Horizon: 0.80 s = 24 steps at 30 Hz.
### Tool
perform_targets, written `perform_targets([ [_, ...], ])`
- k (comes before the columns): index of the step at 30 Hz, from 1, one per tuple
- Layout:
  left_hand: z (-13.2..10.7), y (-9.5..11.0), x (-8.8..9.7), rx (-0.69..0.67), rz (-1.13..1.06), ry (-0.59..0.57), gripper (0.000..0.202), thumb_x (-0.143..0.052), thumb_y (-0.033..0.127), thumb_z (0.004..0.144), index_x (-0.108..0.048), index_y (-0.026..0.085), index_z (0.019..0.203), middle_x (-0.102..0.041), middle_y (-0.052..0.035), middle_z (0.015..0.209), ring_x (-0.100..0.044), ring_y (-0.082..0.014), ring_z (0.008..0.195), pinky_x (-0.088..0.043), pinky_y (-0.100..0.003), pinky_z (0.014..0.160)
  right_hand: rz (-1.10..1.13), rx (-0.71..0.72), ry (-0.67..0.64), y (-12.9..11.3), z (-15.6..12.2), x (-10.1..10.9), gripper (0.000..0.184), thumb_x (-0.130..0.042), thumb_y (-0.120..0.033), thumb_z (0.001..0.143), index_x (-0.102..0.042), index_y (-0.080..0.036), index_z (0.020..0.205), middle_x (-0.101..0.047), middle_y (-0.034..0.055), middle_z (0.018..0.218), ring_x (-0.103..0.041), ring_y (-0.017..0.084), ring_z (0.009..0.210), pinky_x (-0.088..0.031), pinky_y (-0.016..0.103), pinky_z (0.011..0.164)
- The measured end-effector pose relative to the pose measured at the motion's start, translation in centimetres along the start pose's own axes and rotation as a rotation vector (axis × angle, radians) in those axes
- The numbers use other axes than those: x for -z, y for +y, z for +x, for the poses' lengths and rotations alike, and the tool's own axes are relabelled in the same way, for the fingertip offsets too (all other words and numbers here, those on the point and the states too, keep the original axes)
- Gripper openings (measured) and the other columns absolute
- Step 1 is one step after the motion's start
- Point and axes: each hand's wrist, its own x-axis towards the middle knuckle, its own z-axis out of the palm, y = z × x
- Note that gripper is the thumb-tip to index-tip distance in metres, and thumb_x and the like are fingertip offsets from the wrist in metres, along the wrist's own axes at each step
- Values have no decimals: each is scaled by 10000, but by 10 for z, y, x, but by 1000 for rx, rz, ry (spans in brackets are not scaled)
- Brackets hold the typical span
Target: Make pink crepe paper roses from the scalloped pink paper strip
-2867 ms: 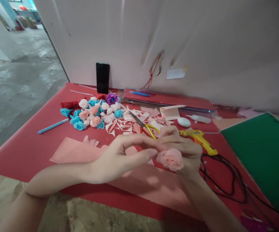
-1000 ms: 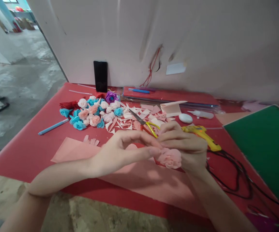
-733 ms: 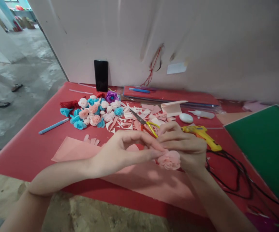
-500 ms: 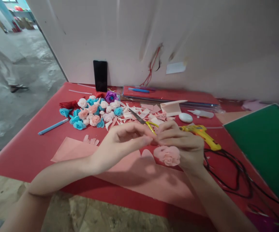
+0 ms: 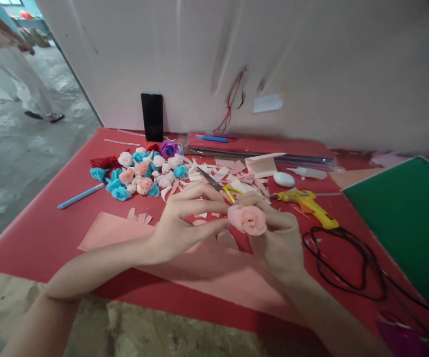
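The right hand (image 5: 281, 243) grips a pink flower (image 5: 247, 219) from behind, holding it above the red table (image 5: 31, 228) with its bloom turned toward the near side. The left hand (image 5: 179, 223) has its fingertips at the flower's left edge — whether they pinch it, I cannot tell. A pink sheet (image 5: 217, 277) lies at the near edge; scissors (image 5: 214, 183) rest farther off, with a yellow glue gun (image 5: 309, 203) to the right.

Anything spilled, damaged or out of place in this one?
Paper scraps lie strewn around the scissors, which looks untidy. Behind them, dark streaks mark the pale panel and red strands dangle against it, so it looks worn. The held pink flower shows no damage.
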Motion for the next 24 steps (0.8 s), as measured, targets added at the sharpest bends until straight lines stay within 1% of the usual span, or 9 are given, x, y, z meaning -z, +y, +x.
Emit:
perform_targets([
  [3,0,-1,-2,34,-8,37,58,-655,196,777,-655,150,743,-619,-21,708,-583,-102,686,-505,-235,636,-9,-26,27,-2,-2,-2,140,-618,-299,814,-720,-394,828,-630,-11,763,-523,177,742,-441,342,654],
  [5,0,-2,-3,48,-17,53,59,-667,193,766,-663,145,731,-615,-21,696,-575,-101,681,-496,-232,630,9,-57,42,-2,-3,-3,164,-633,-264,802,-720,-401,821,-639,-21,770,-530,171,750,-446,337,673],
  [7,0,-3,-4,64,-52,50,59,-672,190,760,-669,142,726,-610,-19,686,-568,-97,669,-493,-226,623,40,-111,42,-1,-3,-4,216,-644,-207,788,-719,-408,815,-643,-29,773,-543,165,754,-456,332,684],
  [9,0,-4,-4,92,-99,42,48,-675,183,755,-674,146,724,-607,-15,682,-562,-93,658,-492,-223,621,75,-163,21,0,-3,-4,234,-651,-186,776,-722,-407,807,-649,-30,769,-552,165,758,-465,334,691],
  [11,1,-4,-4,122,-136,32,26,-680,168,745,-678,153,723,-606,-11,681,-560,-94,656,-490,-227,629,112,-191,3,1,-3,-4,211,-665,-200,765,-725,-399,806,-661,-24,779,-555,166,758,-469,324,664],
  [15,1,-3,-2,165,-187,14,11,-690,151,722,-681,156,719,-605,-10,682,-559,-96,667,-480,-234,653,137,-190,-48,-1,1,-1,142,-695,-251,740,-733,-379,790,-671,-22,750,-551,148,696,-442,274,548],
  [20,1,-2,0,203,-236,-22,26,-690,142,714,-676,162,721,-613,-9,702,-558,-98,687,-468,-238,665,96,-194,-121,-8,7,3,46,-702,-321,732,-741,-347,731,-651,-31,677,-557,135,670,-455,280,615],
  [22,1,-2,0,223,-254,-27,29,-696,152,712,-676,168,727,-609,-9,708,-557,-102,696,-466,-246,673,102,-197,-144,-9,8,4,61,-688,-368,739,-741,-340,728,-638,-31,652,-542,129,634,-449,277,592],
  [24,1,-2,1,237,-276,-33,35,-704,165,710,-679,171,734,-608,-12,721,-559,-108,712,-469,-260,694,125,-210,-164,-9,7,6,110,-662,-403,755,-740,-332,722,-645,-25,670,-532,125,601,-438,270,542],
])
